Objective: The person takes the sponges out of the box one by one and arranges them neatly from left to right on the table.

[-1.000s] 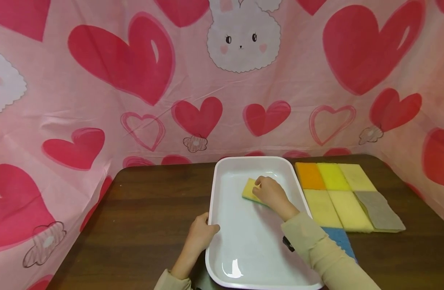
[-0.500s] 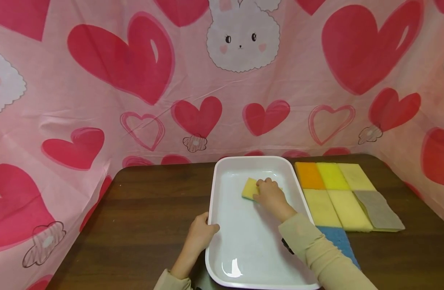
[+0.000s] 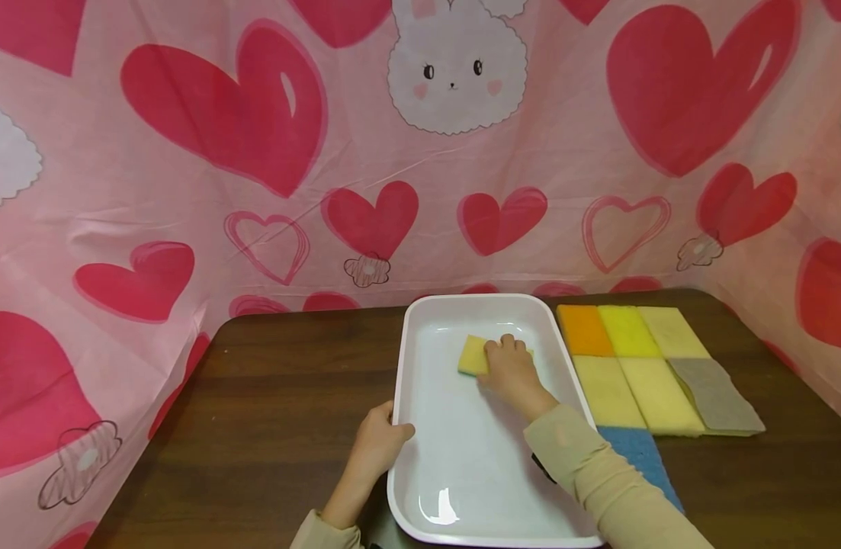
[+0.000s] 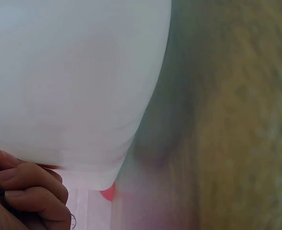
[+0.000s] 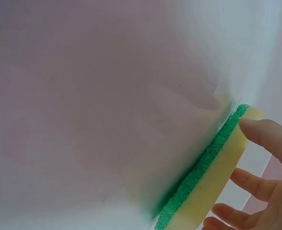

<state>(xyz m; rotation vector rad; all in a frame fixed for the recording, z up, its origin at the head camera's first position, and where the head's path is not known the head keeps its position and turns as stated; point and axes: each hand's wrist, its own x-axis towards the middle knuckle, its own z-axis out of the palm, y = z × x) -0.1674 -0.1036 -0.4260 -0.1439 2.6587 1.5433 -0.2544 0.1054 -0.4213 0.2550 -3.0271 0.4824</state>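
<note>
A deep white tray [image 3: 461, 450] with rounded corners lies on the table. My left hand [image 3: 379, 441] grips its left rim, thumb over the edge and fingers on the outer side; in the left wrist view, curled fingers [image 4: 35, 189] show beside the white wall. Inside the tray, toward the far end, my right hand [image 3: 512, 374] holds a yellow sponge [image 3: 471, 355] with a green scouring layer. That green side [image 5: 193, 179] faces down against the tray floor. The thumb lies at the sponge's edge and the fingers reach over the yellow foam, part of which the hand hides.
Right of the tray, flat orange [image 3: 588, 332] and yellow sponge pads [image 3: 629, 332] lie in rows, with a grey cloth-like sheet [image 3: 715, 393] and a blue pad [image 3: 640, 457]. The dark wooden table [image 3: 290, 381] meets a pink heart-patterned curtain [image 3: 365, 137] behind.
My right hand has shifted slightly, its fingers now spread further over the sponge, which stays in about the same spot. The left hand keeps its hold on the rim.
</note>
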